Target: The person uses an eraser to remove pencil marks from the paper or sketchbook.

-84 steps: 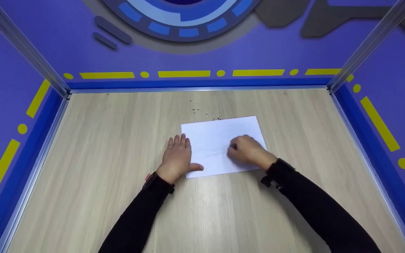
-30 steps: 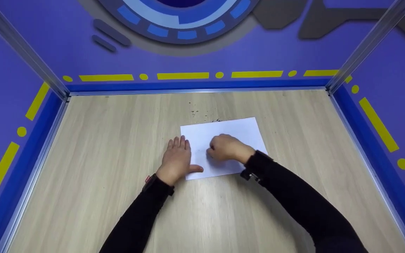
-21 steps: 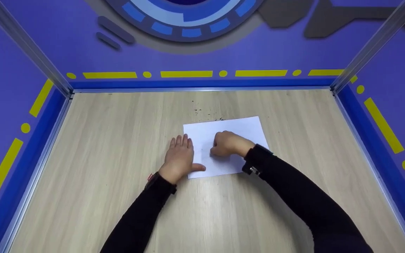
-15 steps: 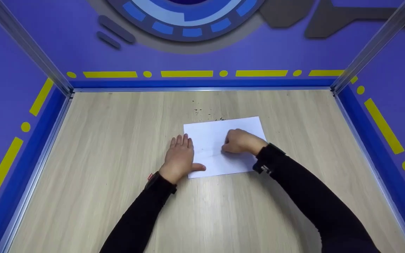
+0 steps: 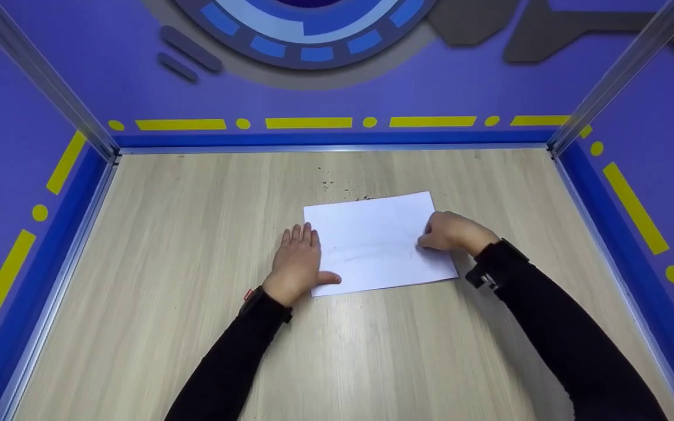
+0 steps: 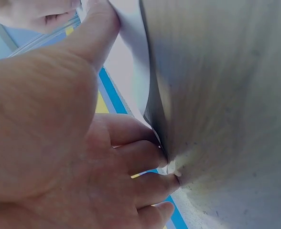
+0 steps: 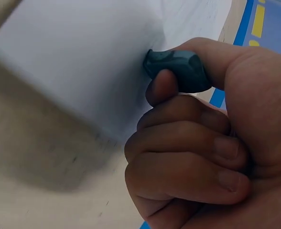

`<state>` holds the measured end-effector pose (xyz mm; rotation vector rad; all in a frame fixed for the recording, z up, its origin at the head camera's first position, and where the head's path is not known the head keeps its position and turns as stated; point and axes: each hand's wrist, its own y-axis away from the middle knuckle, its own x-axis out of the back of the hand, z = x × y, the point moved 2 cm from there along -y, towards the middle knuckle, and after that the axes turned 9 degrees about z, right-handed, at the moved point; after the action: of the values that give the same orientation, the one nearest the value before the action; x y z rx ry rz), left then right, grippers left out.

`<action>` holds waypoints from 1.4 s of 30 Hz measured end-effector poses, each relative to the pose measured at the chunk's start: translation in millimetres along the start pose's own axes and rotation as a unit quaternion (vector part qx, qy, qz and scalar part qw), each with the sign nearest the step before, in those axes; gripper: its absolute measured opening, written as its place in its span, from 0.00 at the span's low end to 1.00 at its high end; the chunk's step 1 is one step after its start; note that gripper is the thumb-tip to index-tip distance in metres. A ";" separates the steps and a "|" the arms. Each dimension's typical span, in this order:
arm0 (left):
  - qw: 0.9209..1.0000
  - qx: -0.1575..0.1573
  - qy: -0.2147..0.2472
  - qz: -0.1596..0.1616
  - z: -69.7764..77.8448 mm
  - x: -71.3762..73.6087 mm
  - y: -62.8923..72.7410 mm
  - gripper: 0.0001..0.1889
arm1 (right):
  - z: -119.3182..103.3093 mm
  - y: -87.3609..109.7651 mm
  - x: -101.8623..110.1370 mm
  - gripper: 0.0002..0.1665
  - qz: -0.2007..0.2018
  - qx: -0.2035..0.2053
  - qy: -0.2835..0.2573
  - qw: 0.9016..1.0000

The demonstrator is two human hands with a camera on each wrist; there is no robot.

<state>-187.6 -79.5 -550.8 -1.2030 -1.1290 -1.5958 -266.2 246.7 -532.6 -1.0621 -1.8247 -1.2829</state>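
A white sheet of paper (image 5: pixel 372 222) lies slightly turned on the table, with faint grey streaks across its middle. My left hand (image 5: pixel 298 262) rests flat on its left edge, fingers straight and thumb spread over the lower left corner. In the left wrist view the paper's near edge (image 6: pixel 143 71) bows up a little beside the thumb. Near the right edge of the sheet is my right hand (image 5: pixel 451 231). Its thumb and index finger pinch a small dark teal eraser (image 7: pixel 178 67) against the paper; the other fingers are curled into the palm.
Dark crumbs (image 5: pixel 325 185) are scattered on the wooden table (image 5: pixel 196 234) just beyond the paper's far edge. Blue-purple panels (image 5: pixel 337 99) with yellow marks wall in the back and both sides, joined by metal rails.
My right hand goes left over the paper, then sweeps right with the eraser to near the right edge, uncovering the streaked middle. The left hand stays in place.
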 end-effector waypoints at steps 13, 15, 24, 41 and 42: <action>1.000 0.003 -0.004 -0.001 -7.3 -3.1 2.1 0.68 | -11.6 9.9 -14.2 0.23 0.053 0.029 0.026 0.998; 1.000 0.001 -0.005 0.000 -7.6 -3.5 2.2 0.68 | -15.9 9.7 -16.0 0.24 0.055 0.039 0.026 0.997; 1.000 0.003 -0.001 0.000 -6.9 -2.3 3.2 0.68 | -62.4 5.8 -24.3 0.26 0.030 0.093 0.028 0.995; 1.000 -0.009 0.000 0.018 -1.4 -1.5 -0.9 0.68 | -141.2 -8.8 -54.2 0.19 0.013 0.128 0.070 0.989; 1.000 -0.008 -0.002 0.019 -0.9 -1.9 -1.0 0.68 | -139.5 -9.5 -54.7 0.19 0.015 0.127 0.066 0.990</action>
<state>-188.4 -80.0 -552.9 -1.2318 -1.0924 -1.5779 -241.2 99.0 -541.3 -0.8433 -1.8079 -1.0429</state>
